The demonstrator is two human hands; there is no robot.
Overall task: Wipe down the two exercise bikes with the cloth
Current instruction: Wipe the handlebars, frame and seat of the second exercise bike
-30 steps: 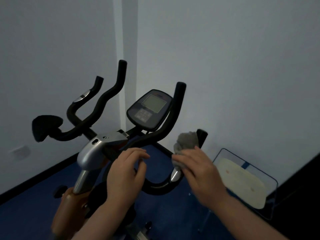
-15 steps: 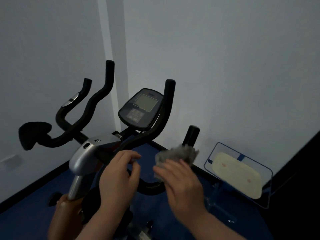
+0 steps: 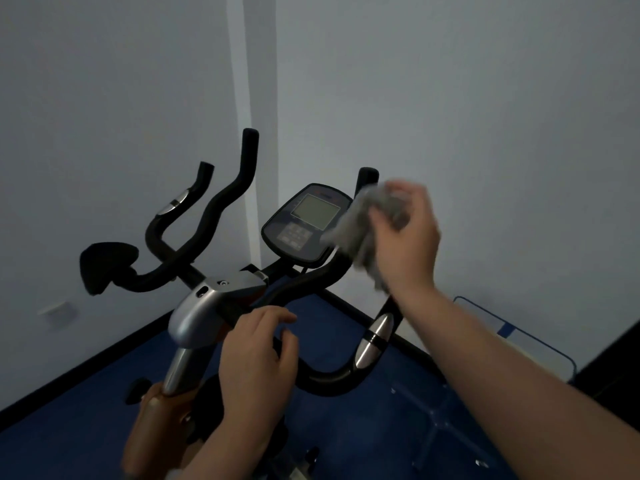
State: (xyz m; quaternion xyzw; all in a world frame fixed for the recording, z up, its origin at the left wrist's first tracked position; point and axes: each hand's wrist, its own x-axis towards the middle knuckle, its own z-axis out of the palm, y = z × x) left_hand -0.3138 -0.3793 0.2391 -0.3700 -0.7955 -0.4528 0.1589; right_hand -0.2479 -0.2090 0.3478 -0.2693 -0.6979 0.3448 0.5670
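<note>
Black handlebars (image 3: 221, 209) with silver grip bands, grey cloth (image 3: 363, 233), dark console (image 3: 304, 226) with pale grey-green screen, silver stem cover (image 3: 204, 306), blue floor (image 3: 346, 427), plain white walls (image 3: 485, 116), black skirting (image 3: 86, 368)

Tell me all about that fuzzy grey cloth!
The cloth is grey, fluffy and crumpled, a bit blurred. The right hand grips its top, and the rest hangs loose below the fingers. It is held up against the bike's right handlebar, beside the screen, covering that edge of it.
</note>
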